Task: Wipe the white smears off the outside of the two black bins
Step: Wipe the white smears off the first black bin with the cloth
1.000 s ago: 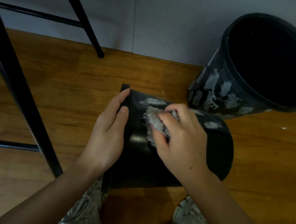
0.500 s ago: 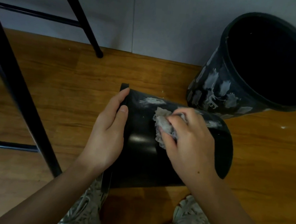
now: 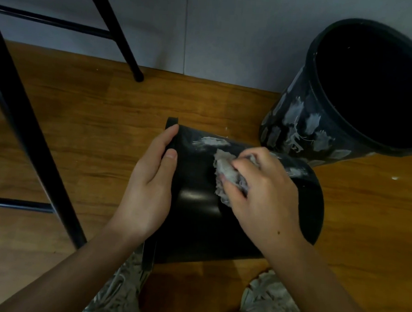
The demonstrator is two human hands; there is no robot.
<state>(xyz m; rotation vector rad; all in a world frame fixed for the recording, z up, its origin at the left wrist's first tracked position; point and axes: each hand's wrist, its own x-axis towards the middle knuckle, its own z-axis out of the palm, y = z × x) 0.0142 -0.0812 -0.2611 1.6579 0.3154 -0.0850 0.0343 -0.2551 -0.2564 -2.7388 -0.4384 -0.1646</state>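
Note:
A black bin (image 3: pixel 196 218) lies on its side on the wooden floor, its rim to the left. White smears (image 3: pixel 210 141) show on its far upper side. My left hand (image 3: pixel 150 183) rests flat against the bin at its rim end, fingers straight. My right hand (image 3: pixel 263 195) grips a crumpled grey-white cloth (image 3: pixel 225 174) and presses it on the bin's upper side. A second black bin (image 3: pixel 342 111) leans at the right by the wall, with many white smears (image 3: pixel 298 123) on its outside.
Black metal furniture legs (image 3: pixel 33 130) stand at the left and another leg (image 3: pixel 125 44) rests near the grey wall (image 3: pixel 207 30). Wooden floor (image 3: pixel 93 125) surrounds the bins. My patterned trousers (image 3: pixel 270 304) show at the bottom edge.
My right hand has moved the cloth to the right and slightly up along the lying bin, uncovering the smear by the rim end. My left hand and both bins have stayed put.

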